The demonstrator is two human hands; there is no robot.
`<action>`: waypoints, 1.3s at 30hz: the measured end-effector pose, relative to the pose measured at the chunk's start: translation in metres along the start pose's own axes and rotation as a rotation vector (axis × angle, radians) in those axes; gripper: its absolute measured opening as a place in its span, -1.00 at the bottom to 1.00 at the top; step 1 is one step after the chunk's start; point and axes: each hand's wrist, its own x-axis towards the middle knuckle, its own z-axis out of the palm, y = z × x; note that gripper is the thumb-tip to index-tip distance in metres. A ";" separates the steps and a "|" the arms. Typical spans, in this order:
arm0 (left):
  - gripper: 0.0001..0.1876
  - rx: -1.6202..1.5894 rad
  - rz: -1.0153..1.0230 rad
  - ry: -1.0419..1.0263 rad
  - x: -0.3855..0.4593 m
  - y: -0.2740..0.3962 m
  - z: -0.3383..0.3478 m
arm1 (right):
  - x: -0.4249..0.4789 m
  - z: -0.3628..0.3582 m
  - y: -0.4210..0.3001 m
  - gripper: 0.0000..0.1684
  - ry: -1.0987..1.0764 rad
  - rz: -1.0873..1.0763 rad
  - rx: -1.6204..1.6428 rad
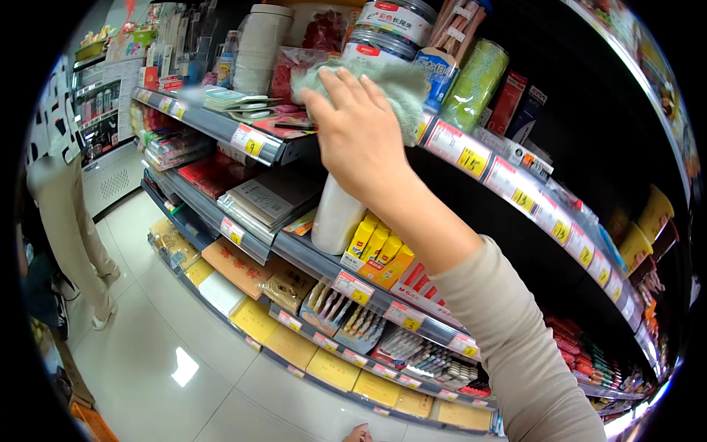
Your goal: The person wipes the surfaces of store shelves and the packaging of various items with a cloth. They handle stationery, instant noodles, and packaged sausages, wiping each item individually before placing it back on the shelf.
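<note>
My right hand [359, 132] is pressed over a pale green cloth [403, 91] at the upper shelf, its fingers spread on the fabric. The cloth lies in front of stacked clear tubs of binder clips [386, 22] and reaches down over the shelf's front edge. Below my wrist, on the shelf beneath, stand a white cylinder [338, 215] and a box of yellow glue sticks [378, 243]. Part of a hand, apparently my left hand [359, 433], shows at the bottom rim; what it may hold is hidden.
Price tags line the shelf edges [455, 146]. To the right of the cloth stand bundled pencils [455, 27] and a green patterned roll [476, 83]. Cards [237, 99] lie to its left. Notebooks [270, 196] and envelopes [331, 370] fill lower shelves. Another person in beige trousers [72, 232] stands at left.
</note>
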 end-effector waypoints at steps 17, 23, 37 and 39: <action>-0.67 0.662 -0.719 -0.311 -0.279 0.144 -0.263 | -0.074 -0.201 0.070 -0.68 -0.674 0.421 0.434; -0.72 0.816 -0.547 -0.504 -0.341 0.070 -0.365 | -0.119 -0.309 0.098 -0.76 -0.705 0.613 0.291; -0.65 0.924 -0.296 -0.511 -0.202 0.197 -0.195 | -0.274 -0.526 0.166 -0.65 -0.648 0.881 0.149; -0.69 0.820 -0.256 -0.533 -0.199 0.227 -0.151 | -0.297 -0.556 0.171 -0.63 -0.641 0.914 0.099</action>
